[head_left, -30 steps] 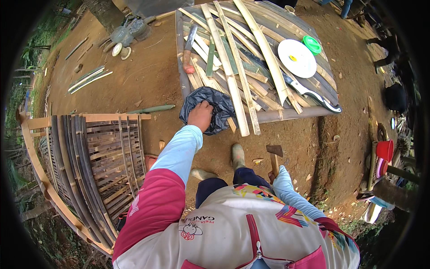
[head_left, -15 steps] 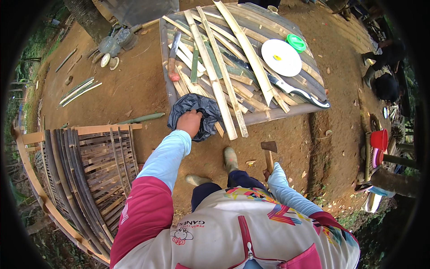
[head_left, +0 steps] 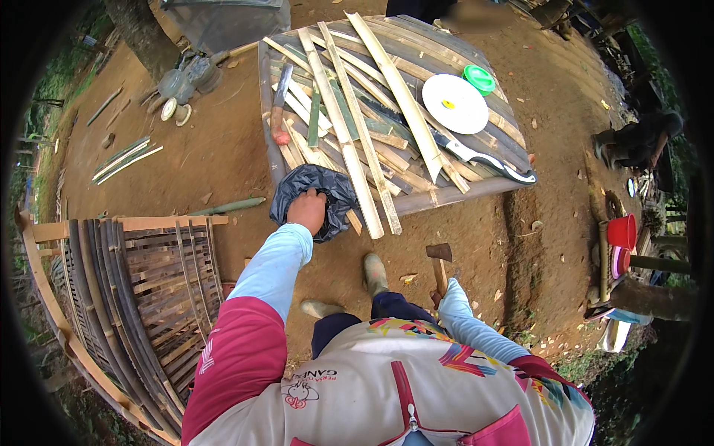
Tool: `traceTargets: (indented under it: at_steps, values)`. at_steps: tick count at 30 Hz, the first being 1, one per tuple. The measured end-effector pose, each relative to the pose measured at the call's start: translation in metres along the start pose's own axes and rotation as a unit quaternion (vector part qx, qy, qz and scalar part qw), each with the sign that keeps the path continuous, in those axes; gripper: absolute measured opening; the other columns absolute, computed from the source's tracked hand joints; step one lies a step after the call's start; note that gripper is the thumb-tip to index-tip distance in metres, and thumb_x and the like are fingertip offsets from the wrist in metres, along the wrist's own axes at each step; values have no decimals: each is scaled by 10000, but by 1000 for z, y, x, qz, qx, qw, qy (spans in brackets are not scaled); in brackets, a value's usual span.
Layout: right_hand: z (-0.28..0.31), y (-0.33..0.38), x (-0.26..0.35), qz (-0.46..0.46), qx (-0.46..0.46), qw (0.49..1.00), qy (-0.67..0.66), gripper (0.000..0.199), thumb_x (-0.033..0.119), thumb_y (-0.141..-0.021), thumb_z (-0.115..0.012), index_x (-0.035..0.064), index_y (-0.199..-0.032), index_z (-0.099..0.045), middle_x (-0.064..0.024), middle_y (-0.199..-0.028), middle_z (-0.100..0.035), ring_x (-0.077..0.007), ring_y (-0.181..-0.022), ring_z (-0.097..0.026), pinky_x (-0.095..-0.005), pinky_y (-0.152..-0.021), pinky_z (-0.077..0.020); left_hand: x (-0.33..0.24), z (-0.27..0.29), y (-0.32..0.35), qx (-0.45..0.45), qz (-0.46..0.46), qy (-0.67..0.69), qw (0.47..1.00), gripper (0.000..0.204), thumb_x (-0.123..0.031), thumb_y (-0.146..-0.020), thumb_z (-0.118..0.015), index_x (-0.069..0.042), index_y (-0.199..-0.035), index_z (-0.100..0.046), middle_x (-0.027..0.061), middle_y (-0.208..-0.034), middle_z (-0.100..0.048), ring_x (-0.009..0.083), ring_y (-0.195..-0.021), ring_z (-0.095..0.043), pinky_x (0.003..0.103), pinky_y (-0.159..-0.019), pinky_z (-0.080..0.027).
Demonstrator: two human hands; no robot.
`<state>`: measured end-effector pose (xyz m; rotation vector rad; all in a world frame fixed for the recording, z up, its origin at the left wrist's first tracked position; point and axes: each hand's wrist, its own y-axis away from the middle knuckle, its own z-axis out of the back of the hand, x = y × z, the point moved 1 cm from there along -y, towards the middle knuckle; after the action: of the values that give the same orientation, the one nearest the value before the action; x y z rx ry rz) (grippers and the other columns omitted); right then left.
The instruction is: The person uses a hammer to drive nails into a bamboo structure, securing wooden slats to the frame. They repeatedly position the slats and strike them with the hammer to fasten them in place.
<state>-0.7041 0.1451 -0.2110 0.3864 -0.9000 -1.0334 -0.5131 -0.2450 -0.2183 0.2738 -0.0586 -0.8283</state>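
My left hand (head_left: 307, 210) reaches into the mouth of a crumpled black plastic bag (head_left: 332, 185) at the table's near left corner. Its fingertips are hidden in the bag, so their grip does not show. Low in front of my body, my right hand (head_left: 439, 296) is closed round the wooden handle of a hatchet (head_left: 439, 253), its dark metal head upward. Split bamboo strips (head_left: 343, 126) cover much of the slatted bamboo table (head_left: 439, 198). Among them lie a knife (head_left: 280, 106) with a worn handle and a folding saw (head_left: 483, 154) with a white-and-black handle.
A white round lid (head_left: 455, 104) and a green bowl (head_left: 478, 79) rest on the table's right side. A slatted bamboo frame (head_left: 158, 282) stands at my left. Loose strips (head_left: 125, 162) lie on the dirt. At right are another person (head_left: 641, 141) and a red bucket (head_left: 622, 231).
The table and bag sit slightly farther left in view. My left hand stays in the bag, and the hatchet remains in my right. The person at right has shifted posture.
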Motion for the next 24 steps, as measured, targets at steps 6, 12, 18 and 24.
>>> traceTargets:
  at_steps: [6, 12, 18, 24]
  values:
    - [2, 2, -8, 2, -6, 1000, -14, 231, 157, -899, -693, 45, -959, -500, -87, -741, -584, -176, -617, -558, -356, -573, -480, -4, 5, -1, 4, -10, -8, 1000, 178, -79, -875, -529, -3, -1011, -615, 208, -1027, -613, 352, -932, -657, 431, -788, -555]
    - [-11, -6, -35, 14, -19, 1000, -5, 245, 149, -901, -693, 42, -982, -487, -91, -784, -600, -169, -633, -570, -345, -569, -490, 0, 7, -1, 24, -19, 5, 1000, 170, -73, -888, -511, 8, -1022, -575, 212, -1015, -632, 365, -934, -661, 440, -797, -549]
    - [9, 7, -4, 19, -6, 998, 54, 260, 199, -907, -684, 30, -980, -500, -122, -789, -617, -201, -653, -591, -371, -598, -490, 13, 18, 13, -13, -13, 61, 998, 162, -76, -889, -504, -18, -970, -632, 208, -982, -663, 367, -913, -669, 454, -792, -545]
    - [12, 7, -5, 14, 4, 998, 58, 318, 240, -897, -691, 12, -995, -492, -148, -785, -627, -239, -666, -633, -395, -609, -513, 20, 10, 12, -70, 28, 163, 984, 176, -143, -889, -546, -23, -883, -676, 220, -928, -673, 402, -886, -654, 484, -808, -516]
